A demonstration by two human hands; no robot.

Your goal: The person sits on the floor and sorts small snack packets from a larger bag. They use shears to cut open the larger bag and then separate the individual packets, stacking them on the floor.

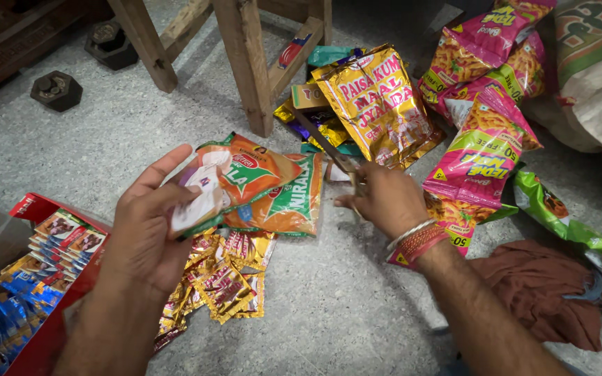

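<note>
My left hand (146, 233) grips the end of a strip of orange and green snack packets (259, 182), thumb pressed on the nearest packet; the strip stretches to the right just above the floor. Under that hand lies a strip of small gold and red sachets (224, 278). My right hand (384, 202), with bangles at the wrist, is closed around the handles of a pair of scissors (329, 150). The blades point up and to the left, just past the far end of the orange strip. Whether the blades touch the strip cannot be told.
A large gold packet (377, 104), pink packets (482, 153) and green packets (566, 223) lie at the right. A brown cloth (538, 292) is near my right forearm. A red box of sachets (50, 271) sits at the left. Wooden stool legs (245, 63) and iron weights (56, 89) stand behind.
</note>
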